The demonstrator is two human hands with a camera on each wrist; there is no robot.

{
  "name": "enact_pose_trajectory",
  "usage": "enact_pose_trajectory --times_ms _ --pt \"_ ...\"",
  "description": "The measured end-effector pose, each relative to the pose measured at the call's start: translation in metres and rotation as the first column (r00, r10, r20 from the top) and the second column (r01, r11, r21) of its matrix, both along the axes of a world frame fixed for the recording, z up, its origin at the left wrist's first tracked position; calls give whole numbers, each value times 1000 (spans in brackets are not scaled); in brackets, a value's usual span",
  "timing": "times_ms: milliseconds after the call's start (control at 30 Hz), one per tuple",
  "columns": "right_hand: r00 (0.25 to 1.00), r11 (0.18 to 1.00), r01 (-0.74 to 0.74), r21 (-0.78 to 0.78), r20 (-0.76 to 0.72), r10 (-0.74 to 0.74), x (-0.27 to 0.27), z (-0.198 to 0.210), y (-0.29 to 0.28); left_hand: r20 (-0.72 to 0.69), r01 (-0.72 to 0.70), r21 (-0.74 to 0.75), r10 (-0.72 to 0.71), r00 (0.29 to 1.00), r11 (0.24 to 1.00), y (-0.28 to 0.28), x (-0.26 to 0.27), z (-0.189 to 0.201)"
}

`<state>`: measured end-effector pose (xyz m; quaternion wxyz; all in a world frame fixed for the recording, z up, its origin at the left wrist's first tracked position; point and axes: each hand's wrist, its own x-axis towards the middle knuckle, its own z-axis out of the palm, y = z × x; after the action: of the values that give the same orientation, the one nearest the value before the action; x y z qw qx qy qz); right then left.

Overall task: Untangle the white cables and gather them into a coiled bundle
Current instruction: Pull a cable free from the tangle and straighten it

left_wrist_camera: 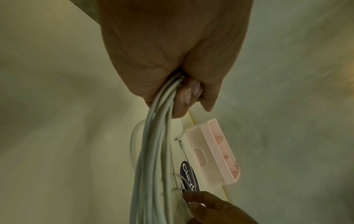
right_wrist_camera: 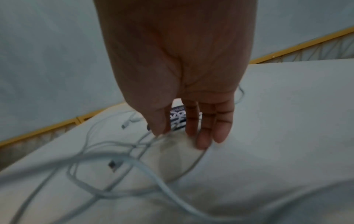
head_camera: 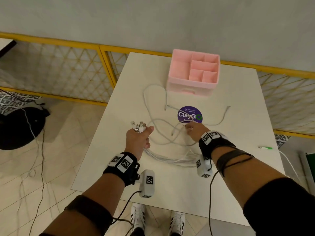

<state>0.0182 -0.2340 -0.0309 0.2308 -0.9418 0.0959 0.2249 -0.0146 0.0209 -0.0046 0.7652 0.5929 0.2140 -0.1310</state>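
Several white cables (head_camera: 154, 120) lie in tangled loops on the white table (head_camera: 230, 184). My left hand (head_camera: 139, 136) grips a bunch of them, with their USB plugs (head_camera: 139, 126) sticking out above the fist. In the left wrist view the strands (left_wrist_camera: 153, 151) hang from the curled fingers (left_wrist_camera: 184, 97). The gathered strands (head_camera: 170, 160) sag between my two wrists. My right hand (head_camera: 190, 127) reaches over the loose loops (right_wrist_camera: 118, 157) beside a purple sticker (head_camera: 189, 114). Its fingers (right_wrist_camera: 203, 136) are straight, and the thumb tip touches one strand.
A pink compartment organizer (head_camera: 193, 72) stands at the table's far side, close to the farthest cable loop. A small green and white object (head_camera: 265, 147) lies near the right edge. A yellow railing (head_camera: 102, 46) runs behind the table. A black bag (head_camera: 20, 126) sits on the floor at left.
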Motion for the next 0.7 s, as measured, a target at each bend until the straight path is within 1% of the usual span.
enact_pose_trajectory --times_ms 67,100,167,200,233,267,300,333,367,400,433,500,533,633,700 --pt "999 997 36 -63 32 -35 -4 -5 2 3 -7 0 7 1000 1000 0 1 3" --pt "996 992 79 -95 40 -75 -6 -5 2 10 -10 2 10 1000 1000 0 2 4" --pt "981 977 189 -97 55 -184 -10 -4 0 28 -11 1 11 1000 1000 0 3 5" --pt "968 969 239 -67 88 -233 -11 -4 -1 32 -11 0 11 999 1000 -1 4 6" --pt "945 955 296 -4 144 -293 -12 -2 -3 31 -12 -1 12 999 1000 -2 4 7" --pt "909 930 356 97 196 -368 -11 0 -4 29 -14 -4 14 999 1000 -3 4 8" --pt "863 885 396 245 230 -450 -10 4 -3 28 -16 -11 16 999 1000 -5 6 10" --pt "814 816 405 411 243 -527 -10 10 -1 24 -20 -26 20 999 999 -8 7 12" --pt "773 729 391 562 228 -591 -9 18 3 14 -29 -50 29 999 998 -11 9 13" --pt "748 643 363 674 201 -633 -9 28 6 -5 -40 -82 39 999 996 -14 10 15" --pt "740 570 332 751 167 -652 -9 39 11 -26 -50 -117 48 999 992 -16 12 17" --pt "758 449 271 851 99 -644 -11 61 25 -42 -60 -181 53 998 982 -21 17 22" --pt "780 424 234 875 92 -620 -14 72 32 -37 -53 -198 47 998 979 -24 18 25" --pt "844 451 139 882 133 -520 -26 92 52 -27 -2 -201 -3 1000 980 -33 22 35" --pt "906 483 65 873 152 -396 -36 94 61 -34 42 -205 -50 998 978 -37 24 40"
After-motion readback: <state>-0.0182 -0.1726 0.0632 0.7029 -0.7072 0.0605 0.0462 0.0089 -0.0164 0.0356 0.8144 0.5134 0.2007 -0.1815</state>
